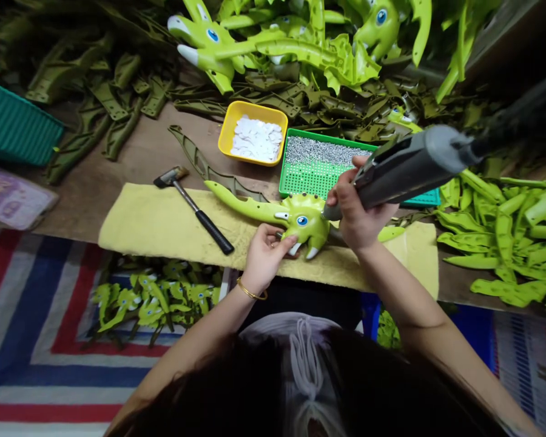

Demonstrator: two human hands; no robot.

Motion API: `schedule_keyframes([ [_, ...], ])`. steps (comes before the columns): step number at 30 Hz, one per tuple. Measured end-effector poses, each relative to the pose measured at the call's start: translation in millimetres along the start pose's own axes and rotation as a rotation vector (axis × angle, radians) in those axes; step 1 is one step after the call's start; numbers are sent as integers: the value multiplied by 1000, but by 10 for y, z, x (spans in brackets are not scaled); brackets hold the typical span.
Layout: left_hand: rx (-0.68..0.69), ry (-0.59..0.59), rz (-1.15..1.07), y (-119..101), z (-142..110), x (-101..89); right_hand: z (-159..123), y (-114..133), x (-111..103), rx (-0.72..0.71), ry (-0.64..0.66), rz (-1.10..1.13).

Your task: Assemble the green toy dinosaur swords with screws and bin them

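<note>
A lime-green toy dinosaur head with a blue eye and white horns lies on the yellow cloth, a long curved green piece reaching left from it. My left hand grips the head by its lower left side, thumb near a white horn. Wrapped in my right hand is a grey power screwdriver, tilted, its tip at the head's right edge. Whether the tip sits on a screw is hidden. To the left, a hammer with a black handle rests on the cloth.
A yellow bin of white pieces and a green tray of small screws stand behind the cloth. Olive parts and lime-green parts are heaped behind and at right. A teal basket is at left; a box of dinosaur parts sits below.
</note>
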State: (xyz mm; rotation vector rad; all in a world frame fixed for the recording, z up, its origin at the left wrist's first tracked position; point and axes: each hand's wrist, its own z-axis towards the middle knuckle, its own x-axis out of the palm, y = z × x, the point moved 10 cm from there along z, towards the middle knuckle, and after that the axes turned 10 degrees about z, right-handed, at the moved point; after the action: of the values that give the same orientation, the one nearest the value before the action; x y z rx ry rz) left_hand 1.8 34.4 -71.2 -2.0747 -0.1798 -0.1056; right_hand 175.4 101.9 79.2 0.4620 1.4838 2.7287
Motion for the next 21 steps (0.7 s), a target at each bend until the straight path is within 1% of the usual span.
schedule_keyframes([
  [2, 1, 8, 5, -1, 5, 5, 191, 81, -46, -86, -78, -12],
  [4, 8, 24, 10, -12, 11, 15, 387, 55, -146, -174, -197, -116],
  [6, 8, 39, 15, -16, 16, 21, 535, -124, -257, -192, -294, -243],
  [7, 4, 42, 15, -12, 19, 20, 586, -253, -307, -176, -316, -272],
  [9, -7, 44, 19, -2, 22, 14, 632, -494, -412, -153, -335, -239],
  [11, -12, 44, 21, 4, 23, 11, 641, -686, -463, -116, -294, -190],
  [14, -12, 49, 24, 8, 24, 21, 625, -829, -472, -74, -222, -166],
  [16, -9, 57, 23, 11, 26, 31, 621, -819, -455, -94, -213, -167],
  [18, -3, 63, 18, 15, 29, 29, 630, -734, -428, -139, -239, -182],
  [21, 3, 101, 27, 28, 27, 30, 630, -449, -358, -223, -295, -211],
])
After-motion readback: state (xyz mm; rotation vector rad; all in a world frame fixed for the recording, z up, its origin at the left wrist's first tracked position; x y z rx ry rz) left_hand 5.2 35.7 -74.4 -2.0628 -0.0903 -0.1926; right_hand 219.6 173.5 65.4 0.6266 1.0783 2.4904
